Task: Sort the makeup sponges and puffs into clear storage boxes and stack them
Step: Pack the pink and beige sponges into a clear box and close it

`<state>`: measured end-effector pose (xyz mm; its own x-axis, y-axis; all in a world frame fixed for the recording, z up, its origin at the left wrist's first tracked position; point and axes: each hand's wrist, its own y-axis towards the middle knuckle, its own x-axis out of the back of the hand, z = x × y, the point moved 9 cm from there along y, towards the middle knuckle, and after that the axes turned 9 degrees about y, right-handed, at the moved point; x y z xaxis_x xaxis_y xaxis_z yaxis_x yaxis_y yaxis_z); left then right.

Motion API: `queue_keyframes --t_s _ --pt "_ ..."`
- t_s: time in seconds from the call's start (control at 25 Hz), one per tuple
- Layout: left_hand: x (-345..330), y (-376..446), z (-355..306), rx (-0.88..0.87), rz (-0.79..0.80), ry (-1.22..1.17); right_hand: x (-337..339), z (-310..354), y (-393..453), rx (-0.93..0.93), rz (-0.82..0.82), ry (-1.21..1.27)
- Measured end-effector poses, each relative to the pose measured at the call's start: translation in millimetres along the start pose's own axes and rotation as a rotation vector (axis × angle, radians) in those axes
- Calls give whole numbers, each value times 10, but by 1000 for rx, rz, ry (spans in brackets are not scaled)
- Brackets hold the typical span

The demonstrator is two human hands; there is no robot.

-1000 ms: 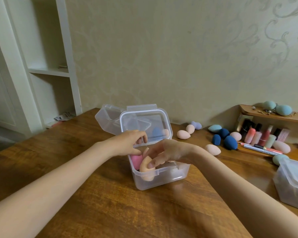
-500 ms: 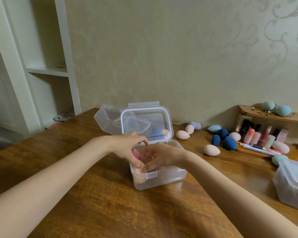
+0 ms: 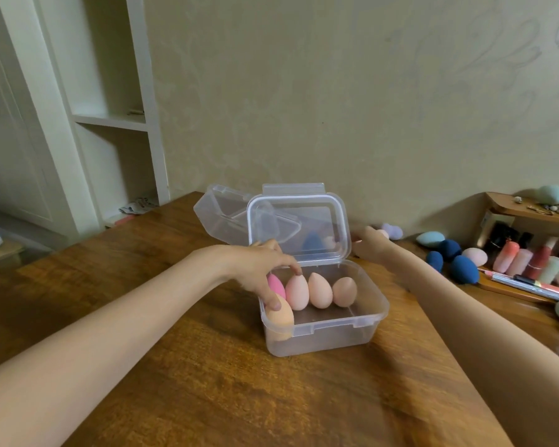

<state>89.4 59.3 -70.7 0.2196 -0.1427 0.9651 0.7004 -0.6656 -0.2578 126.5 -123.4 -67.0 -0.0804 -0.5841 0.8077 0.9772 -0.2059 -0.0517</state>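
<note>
Head view looks down on a clear storage box (image 3: 323,330) standing on the wooden surface (image 3: 207,382), its hinged lid (image 3: 299,227) raised upright at the far side. Inside, three pale peach sponges (image 3: 320,290) stand in a row, a pink sponge (image 3: 275,285) sits at the left end, and an orange sponge (image 3: 279,316) leans in the near left corner. Left hand (image 3: 259,269) reaches over the box's left edge, thumb resting on the orange sponge and a fingertip touching the leftmost peach one, gripping nothing. Right hand (image 3: 370,243) stretches past the lid's right side toward loose sponges by the wall; whether its fingers hold anything cannot be told. Dark blue sponges (image 3: 459,266) and lipsticks (image 3: 523,259) lie at far right.
</note>
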Motion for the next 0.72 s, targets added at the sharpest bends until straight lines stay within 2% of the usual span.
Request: queue_keyframes --t_s 0.12,0.2,0.28,0.36,0.44,0.52,0.56,0.6,0.68,0.72 --pt "-13 9 19 -4 -13 -15 -197 -7 82 18 63 -40" --pt "-28 11 33 -7 -13 -30 -160 -27 129 49 22 -5" --pt "-30 9 36 -11 -15 -48 140 -71 94 59 -138 116" --pt "-14 8 7 -25 -36 -62 558 -72 -76 110 -316 356" --pt "10 19 -33 -41 -63 -66 880 76 -374 251 -378 586" --pt "23 40 -86 -53 -79 -60 924 277 -687 383 -269 752" --pt "26 54 -125 -58 -82 -53 833 394 -824 423 -157 735" --pt "30 70 -167 -62 -84 -44 643 500 -947 436 -3 599" --pt "45 107 -233 -66 -91 -31 79 497 -1099 374 314 97" --pt "52 127 -259 -70 -98 -32 -151 425 -1115 341 406 -106"
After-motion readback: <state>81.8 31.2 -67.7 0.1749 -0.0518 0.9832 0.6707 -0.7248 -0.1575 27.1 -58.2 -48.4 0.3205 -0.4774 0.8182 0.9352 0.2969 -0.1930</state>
